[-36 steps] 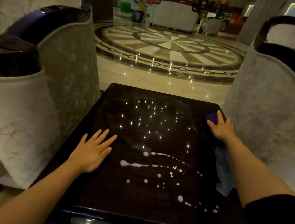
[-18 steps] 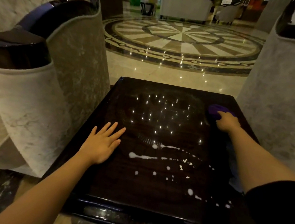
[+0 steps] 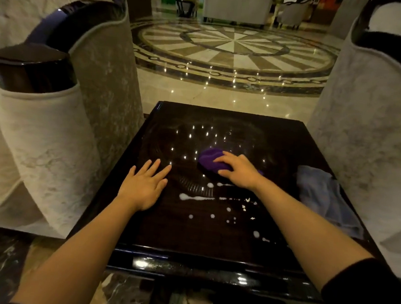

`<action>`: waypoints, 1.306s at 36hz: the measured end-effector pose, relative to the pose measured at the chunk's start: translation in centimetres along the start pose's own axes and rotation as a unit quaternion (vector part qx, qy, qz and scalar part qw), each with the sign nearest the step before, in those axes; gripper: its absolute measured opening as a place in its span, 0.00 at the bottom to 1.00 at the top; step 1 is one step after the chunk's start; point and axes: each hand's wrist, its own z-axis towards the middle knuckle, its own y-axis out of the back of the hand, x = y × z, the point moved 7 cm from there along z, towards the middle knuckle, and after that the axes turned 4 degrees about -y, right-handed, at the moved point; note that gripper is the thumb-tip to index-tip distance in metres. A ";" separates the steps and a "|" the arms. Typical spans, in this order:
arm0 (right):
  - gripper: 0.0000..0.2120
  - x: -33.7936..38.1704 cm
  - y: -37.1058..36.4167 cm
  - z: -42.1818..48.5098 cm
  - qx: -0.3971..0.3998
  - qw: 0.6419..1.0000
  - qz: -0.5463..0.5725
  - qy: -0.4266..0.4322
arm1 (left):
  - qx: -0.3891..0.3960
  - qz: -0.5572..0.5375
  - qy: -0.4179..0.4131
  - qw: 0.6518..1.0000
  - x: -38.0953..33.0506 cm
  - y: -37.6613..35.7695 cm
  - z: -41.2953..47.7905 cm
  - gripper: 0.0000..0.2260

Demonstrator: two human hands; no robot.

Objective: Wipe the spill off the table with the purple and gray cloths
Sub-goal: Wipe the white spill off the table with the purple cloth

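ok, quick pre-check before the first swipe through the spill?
1. Purple cloth under the right hand: ok, hand is pressed on it.
2. Cloth on the spill: not ok, it sits just beyond the white streaks.
3. Left hand out of the swipe path: not ok, flat on the table right beside the streak's left end.
4. Gray cloth ready: ok, lying at the table's right edge.
5. Liquid near the front edge: cannot tell, droplets trail that way.
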 end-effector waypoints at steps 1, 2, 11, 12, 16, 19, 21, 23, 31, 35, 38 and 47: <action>0.19 0.6 -0.3 -0.4 0.005 1.000 -0.001 0.013 | 0.000 0.002 0.002 1.000 0.0 0.0 -0.1 0.22; 0.19 1.2 -0.6 -0.8 0.011 1.000 0.000 0.025 | 0.000 0.002 0.004 1.000 0.0 0.0 -0.2 0.22; 0.20 5.2 -3.5 -5.1 0.064 0.989 -0.037 0.127 | 0.012 -0.015 0.011 1.000 -0.2 -0.4 -1.0 0.22; 0.20 5.7 -3.7 -5.9 0.068 0.987 -0.037 0.138 | 0.013 -0.014 0.009 1.000 -0.3 -0.4 -1.2 0.22; 0.19 7.4 -4.1 -9.1 0.089 0.979 -0.039 0.177 | 0.013 -0.013 0.003 1.000 -0.6 -0.6 -2.0 0.22; 0.18 8.2 -4.4 -11.8 0.098 0.973 -0.044 0.204 | 0.008 -0.010 0.002 1.000 -0.9 -0.8 -2.7 0.22; 0.17 8.5 -4.4 -13.7 0.092 0.970 -0.048 0.222 | 0.005 -0.012 0.003 1.000 -1.1 -0.8 -3.1 0.22; 0.17 8.8 -4.3 -15.5 0.089 0.967 -0.049 0.233 | 0.002 -0.015 0.004 1.000 -1.3 -0.9 -3.6 0.22; 0.15 8.1 -4.5 -22.3 0.120 0.960 -0.020 0.253 | -0.008 -0.027 0.000 1.000 -2.4 -1.3 -4.9 0.22; 0.15 6.8 -0.7 -22.5 0.056 0.978 0.079 0.183 | -0.017 -0.031 0.002 0.999 -2.7 -1.4 -5.2 0.22; 0.17 5.7 3.3 -20.9 -0.010 0.981 0.127 0.147 | -0.017 -0.030 0.003 0.999 -2.7 -1.3 -5.3 0.22; 0.16 -2.5 8.0 -12.3 -0.153 0.975 0.161 -0.003 | -0.021 -0.026 0.004 0.999 -2.7 -1.1 -5.4 0.22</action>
